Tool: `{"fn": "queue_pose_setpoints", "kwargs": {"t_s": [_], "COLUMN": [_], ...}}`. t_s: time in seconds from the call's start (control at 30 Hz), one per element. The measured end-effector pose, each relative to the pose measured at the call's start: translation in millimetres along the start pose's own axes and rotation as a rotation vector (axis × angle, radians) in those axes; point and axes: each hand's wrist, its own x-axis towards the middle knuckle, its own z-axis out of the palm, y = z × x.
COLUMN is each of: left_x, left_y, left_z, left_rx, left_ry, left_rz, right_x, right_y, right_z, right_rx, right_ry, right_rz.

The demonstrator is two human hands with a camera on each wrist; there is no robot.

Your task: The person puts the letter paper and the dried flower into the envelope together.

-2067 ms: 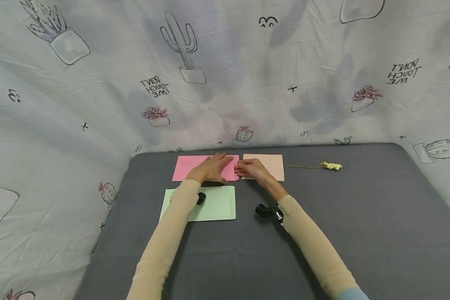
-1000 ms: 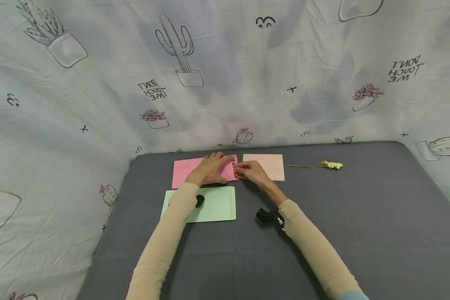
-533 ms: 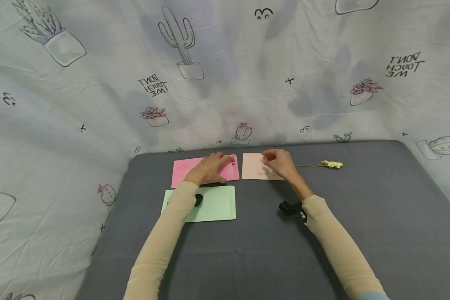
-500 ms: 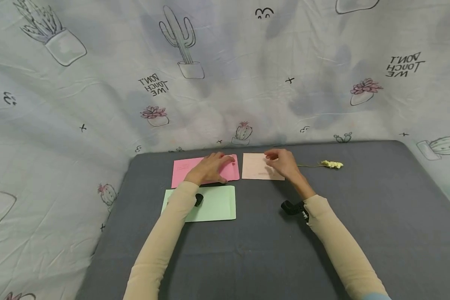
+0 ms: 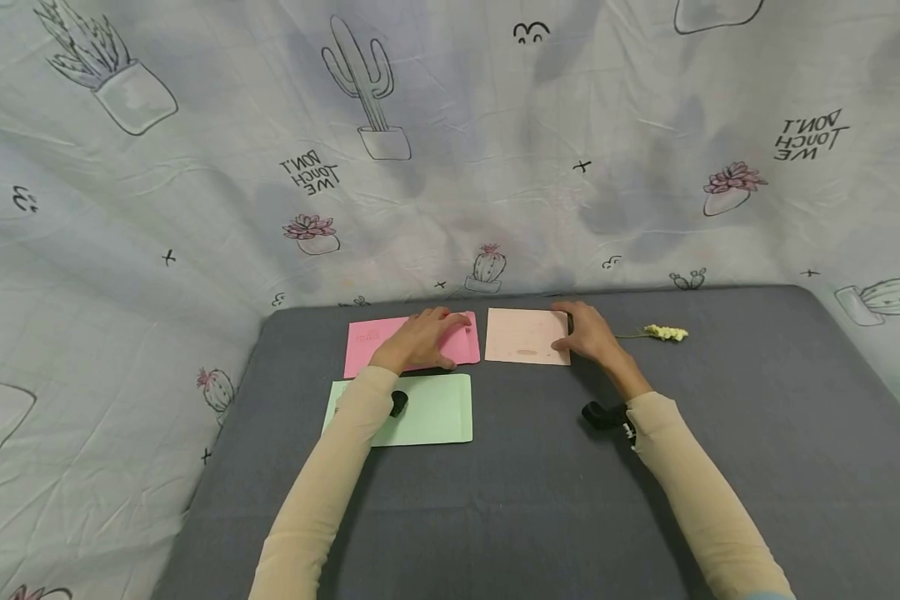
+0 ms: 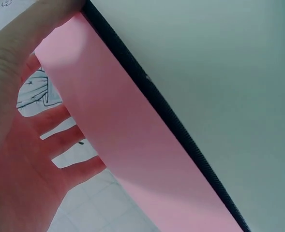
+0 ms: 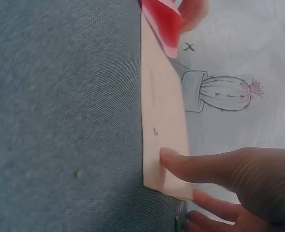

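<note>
A wrinkled pale cloth [image 5: 450, 100], printed with potted cacti and reversed lettering, hangs from 9 to 12 o'clock around a table [image 5: 480, 533] covered in tightly woven gray fabric. At left, a beige sleeve [image 5: 322, 492] and a black wrist camera [image 5: 398, 404] cut across a smooth, rectangular green envelope [image 5: 438, 408], blocking part of it from view. Just beyond, toward 12 o'clock, lies a pink envelope [image 5: 367, 342], a paper flap lifted at its 3 o'clock end. A person's left hand [image 5: 414, 340] spans it with fingers spread apart, thumb by the 6 o'clock edge, fingertips by the 12 o'clock edge. Just beside, at 3 o'clock, lies a thin, faintly printed peach card [image 5: 523, 333]. The right hand [image 5: 594, 335] covers its 3 o'clock end, thumb resting on the face, fingers apart from it near the far corner; whether they reach underneath cannot be told. At far right, a knobbly yellow flower [image 5: 665, 333] lies at 3 o'clock from that hand, its slender stem partly hidden.
</note>
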Motion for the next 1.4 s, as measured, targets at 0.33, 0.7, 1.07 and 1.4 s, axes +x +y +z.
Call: {"fn": "queue_pose_setpoints", "kwargs": {"t_s": [0.33,0.7,1.07,1.4], "left_x": [5.1,4.9,5.7,7.4], "left_y": [-2.4,-2.5,-3.5,-1.8], "left_z": [1.3,1.6,2.2,-0.7], "left_rx": [0.023,0.006,0.021,0.02], "left_ry": [0.023,0.034,0.024,0.014], "left_rz": [0.009,0.015,0.031,0.013], "right_x": [-1,-11,-5,-6], "right_y": [0,4,9,6], "right_z": [8,17,4,-5], "right_rx": [0.022,0.078,0.39,0.595], "right_ry": [0.136,0.315,0.308,0.223], "right_rz": [-0.004,0.045,0.138,0.246]}}
